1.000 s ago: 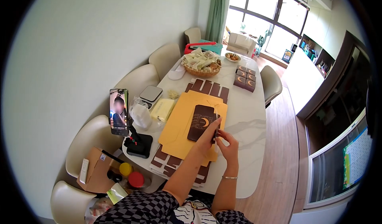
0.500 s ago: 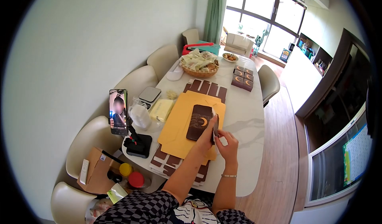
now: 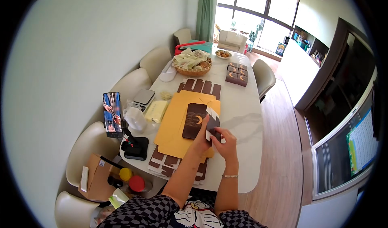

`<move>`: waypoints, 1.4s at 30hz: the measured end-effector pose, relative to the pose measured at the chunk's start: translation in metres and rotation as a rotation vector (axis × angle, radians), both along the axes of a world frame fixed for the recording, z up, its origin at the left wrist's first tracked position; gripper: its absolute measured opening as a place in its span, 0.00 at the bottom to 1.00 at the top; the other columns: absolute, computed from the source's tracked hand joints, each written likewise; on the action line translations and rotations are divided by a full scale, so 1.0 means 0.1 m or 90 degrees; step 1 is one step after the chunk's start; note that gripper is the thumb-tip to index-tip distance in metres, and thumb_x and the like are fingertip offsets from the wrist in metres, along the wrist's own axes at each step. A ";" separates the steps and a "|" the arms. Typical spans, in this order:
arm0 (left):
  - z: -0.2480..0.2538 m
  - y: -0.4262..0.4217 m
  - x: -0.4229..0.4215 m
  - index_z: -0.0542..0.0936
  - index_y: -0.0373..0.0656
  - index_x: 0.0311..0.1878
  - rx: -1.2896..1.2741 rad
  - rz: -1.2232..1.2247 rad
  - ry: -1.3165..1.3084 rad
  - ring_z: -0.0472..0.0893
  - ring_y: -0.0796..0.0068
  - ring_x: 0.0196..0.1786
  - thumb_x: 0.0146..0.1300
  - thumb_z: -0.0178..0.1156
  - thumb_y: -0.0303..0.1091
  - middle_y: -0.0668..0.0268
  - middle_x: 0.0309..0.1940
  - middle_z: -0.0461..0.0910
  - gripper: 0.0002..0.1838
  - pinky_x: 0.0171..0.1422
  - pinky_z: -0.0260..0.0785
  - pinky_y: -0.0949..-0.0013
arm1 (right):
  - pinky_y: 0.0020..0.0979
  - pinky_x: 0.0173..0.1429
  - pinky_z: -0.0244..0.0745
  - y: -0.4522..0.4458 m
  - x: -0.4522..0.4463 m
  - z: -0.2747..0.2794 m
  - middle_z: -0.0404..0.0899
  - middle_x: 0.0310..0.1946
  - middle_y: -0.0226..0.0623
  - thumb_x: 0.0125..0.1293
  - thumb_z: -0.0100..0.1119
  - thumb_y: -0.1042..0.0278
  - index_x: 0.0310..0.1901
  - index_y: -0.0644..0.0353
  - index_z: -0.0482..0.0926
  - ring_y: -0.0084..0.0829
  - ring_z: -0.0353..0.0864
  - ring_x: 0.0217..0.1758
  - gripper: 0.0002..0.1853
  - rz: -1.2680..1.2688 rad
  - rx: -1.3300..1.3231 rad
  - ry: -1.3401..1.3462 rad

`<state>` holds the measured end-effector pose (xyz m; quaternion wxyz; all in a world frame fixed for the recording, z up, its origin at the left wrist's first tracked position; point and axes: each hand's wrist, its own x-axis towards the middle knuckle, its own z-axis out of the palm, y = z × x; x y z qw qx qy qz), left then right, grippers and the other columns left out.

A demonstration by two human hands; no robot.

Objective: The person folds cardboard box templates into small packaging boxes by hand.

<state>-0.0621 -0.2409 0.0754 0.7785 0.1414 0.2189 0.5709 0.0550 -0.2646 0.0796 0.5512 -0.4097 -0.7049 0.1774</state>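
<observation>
A dark brown cardboard box (image 3: pixel 195 120) with an orange crescent moon is held over the golden-yellow card sheets (image 3: pixel 169 133) on the table. My left hand (image 3: pixel 201 137) is closed on it along its near right side, thumb pointing up. White tabs and a dark side flap (image 3: pixel 213 125) show at the box's right edge. My right hand (image 3: pixel 225 144) pinches the lower part of that flap between thumb and fingers. Parts of the flap lie hidden behind the fingers. Flat brown-and-white box blanks (image 3: pixel 202 86) stick out from under the yellow sheets.
Several small moon boxes (image 3: pixel 237 75) stand at the table's right side. A wicker basket (image 3: pixel 192 71) of packets and a small bowl (image 3: pixel 223 55) sit farther back. On the left are a phone (image 3: pixel 112 114) on a stand, a scale (image 3: pixel 144 97) and a plastic bag (image 3: pixel 135 118).
The side flap has swung into view, so its white tabs and dark face show more. My right hand has moved slightly left and down in the picture. The phone's screen picture differs.
</observation>
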 end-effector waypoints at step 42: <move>-0.18 -0.15 0.04 0.76 0.35 0.53 0.051 -0.027 0.182 0.81 0.74 0.45 0.64 0.66 0.34 0.63 0.44 0.81 0.19 0.44 0.78 0.69 | 0.29 0.54 0.77 0.03 0.20 -0.46 0.85 0.43 0.45 0.53 0.49 0.87 0.54 0.63 0.78 0.34 0.85 0.46 0.24 -0.168 -0.190 0.202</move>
